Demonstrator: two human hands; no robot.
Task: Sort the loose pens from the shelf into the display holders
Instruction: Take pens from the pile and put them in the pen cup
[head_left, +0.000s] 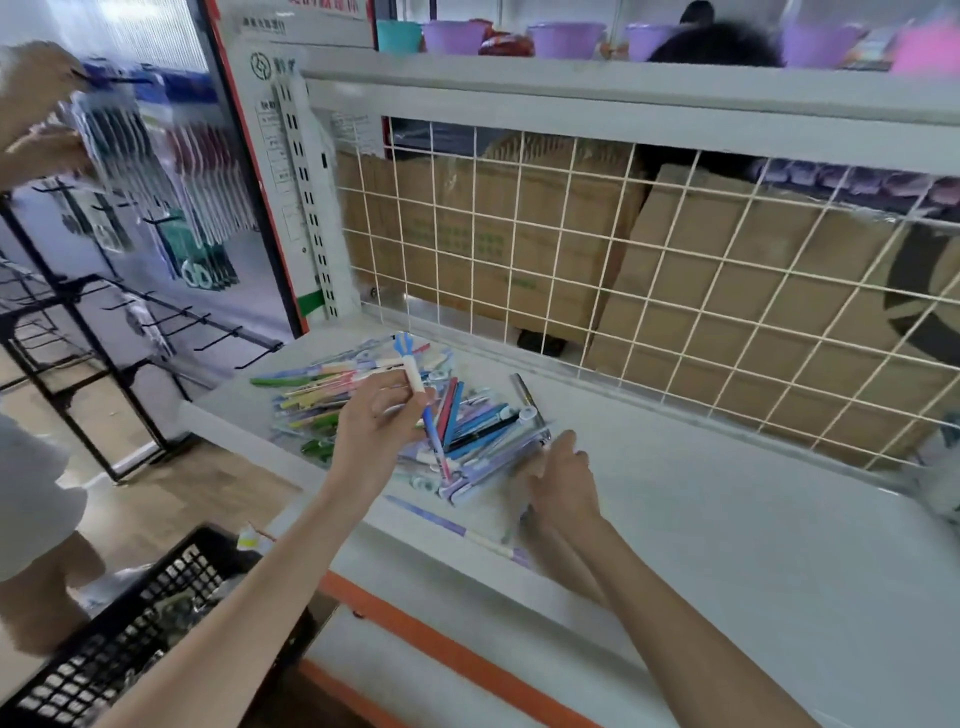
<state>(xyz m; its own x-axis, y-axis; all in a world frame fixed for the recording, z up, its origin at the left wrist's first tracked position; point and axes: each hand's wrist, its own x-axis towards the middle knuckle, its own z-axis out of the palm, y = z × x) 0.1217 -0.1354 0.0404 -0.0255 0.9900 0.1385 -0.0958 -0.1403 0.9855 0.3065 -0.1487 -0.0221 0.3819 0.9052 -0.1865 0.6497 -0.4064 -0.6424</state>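
Black crate lower left, contents blurred, can't tell. Loose pens piled mid-frame on white shelf, too many to count; one purple pen lies apart at the shelf's front edge. Left hand grip closed on a blue-and-white pen, near upright. Right hand fingers curled on a purple pen bundle at pile's right edge.
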